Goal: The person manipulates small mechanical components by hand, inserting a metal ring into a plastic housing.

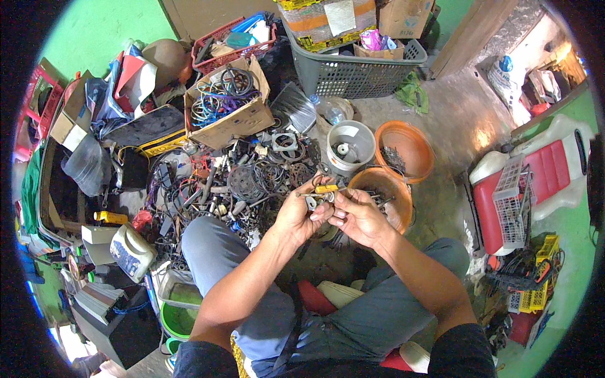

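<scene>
Both my hands meet in front of me above a heap of scrap parts. My left hand curls round a small metal part with a yellow piece and whitish bits below it. From the right, the fingertips of my right hand pinch the same part at its edge. Fingers cover much of it, so its exact kind cannot be made out. Just beyond the hands stand a white bucket with a small round piece inside and an orange tub holding small metal bits.
Another orange tub sits behind, at the right. A cardboard box of cables rests on the heap's far side. Farther back is a grey plastic basket. A red and white seat with a grey crate stands at right.
</scene>
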`<action>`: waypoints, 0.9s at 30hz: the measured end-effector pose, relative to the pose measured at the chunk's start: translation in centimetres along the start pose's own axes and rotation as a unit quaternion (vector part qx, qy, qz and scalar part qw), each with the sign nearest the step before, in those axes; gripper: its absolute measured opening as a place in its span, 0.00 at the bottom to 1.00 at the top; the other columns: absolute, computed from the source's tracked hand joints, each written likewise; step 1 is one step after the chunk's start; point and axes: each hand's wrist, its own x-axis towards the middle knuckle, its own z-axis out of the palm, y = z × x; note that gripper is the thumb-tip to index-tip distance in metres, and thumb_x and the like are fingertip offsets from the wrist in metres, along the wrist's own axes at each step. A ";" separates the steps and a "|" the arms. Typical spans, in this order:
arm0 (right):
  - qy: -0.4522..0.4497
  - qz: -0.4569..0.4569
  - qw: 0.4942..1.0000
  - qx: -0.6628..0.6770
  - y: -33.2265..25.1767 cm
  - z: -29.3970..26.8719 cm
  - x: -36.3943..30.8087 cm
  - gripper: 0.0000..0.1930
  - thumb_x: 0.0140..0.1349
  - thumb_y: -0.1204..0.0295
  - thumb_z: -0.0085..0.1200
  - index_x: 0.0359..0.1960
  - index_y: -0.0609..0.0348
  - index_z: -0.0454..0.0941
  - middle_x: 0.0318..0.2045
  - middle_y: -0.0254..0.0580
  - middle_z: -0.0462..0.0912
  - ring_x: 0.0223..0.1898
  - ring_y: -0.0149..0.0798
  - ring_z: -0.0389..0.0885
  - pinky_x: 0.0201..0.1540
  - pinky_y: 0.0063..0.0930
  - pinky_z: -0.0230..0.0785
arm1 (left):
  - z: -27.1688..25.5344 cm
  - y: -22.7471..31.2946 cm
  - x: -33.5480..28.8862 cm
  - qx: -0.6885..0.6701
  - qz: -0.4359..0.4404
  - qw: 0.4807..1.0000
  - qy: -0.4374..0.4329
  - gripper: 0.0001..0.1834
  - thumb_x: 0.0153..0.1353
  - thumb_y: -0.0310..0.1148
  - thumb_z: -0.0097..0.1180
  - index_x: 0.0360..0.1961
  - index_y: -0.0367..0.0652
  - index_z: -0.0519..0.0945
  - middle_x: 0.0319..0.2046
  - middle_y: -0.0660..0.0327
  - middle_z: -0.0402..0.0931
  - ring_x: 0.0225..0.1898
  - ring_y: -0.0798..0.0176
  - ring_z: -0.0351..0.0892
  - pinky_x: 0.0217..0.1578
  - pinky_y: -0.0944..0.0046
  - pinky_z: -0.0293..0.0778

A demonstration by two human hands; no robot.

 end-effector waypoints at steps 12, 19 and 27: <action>-0.053 0.016 0.998 -0.021 -0.3 0.1 0.1 0.08 0.70 0.70 0.55 0.45 0.60 0.78 0.31 0.29 0.76 0.29 0.22 0.66 0.35 0.24 0.64 | 0.8 0.9 -1.0 0.010 -0.015 1.000 0.018 0.11 0.76 0.33 0.40 0.48 0.37 0.70 0.28 0.57 0.71 0.13 0.71 0.62 0.12 0.73 0.60; -0.066 0.011 0.997 -0.046 -0.7 0.4 0.1 0.09 0.70 0.70 0.55 0.46 0.61 0.77 0.34 0.31 0.78 0.29 0.22 0.67 0.34 0.23 0.64 | 0.1 0.7 -0.8 -0.035 -0.025 0.999 -0.032 0.13 0.75 0.37 0.41 0.42 0.38 0.72 0.27 0.56 0.73 0.12 0.69 0.62 0.10 0.72 0.58; 0.001 -0.073 0.986 -0.151 -1.0 2.6 0.1 0.04 0.72 0.73 0.52 0.37 0.59 0.74 0.28 0.35 0.79 0.28 0.25 0.73 0.31 0.24 0.65 | 1.4 -0.2 -0.6 -0.074 0.042 0.996 0.029 0.17 0.75 0.43 0.44 0.42 0.38 0.74 0.26 0.55 0.74 0.11 0.68 0.60 0.10 0.70 0.58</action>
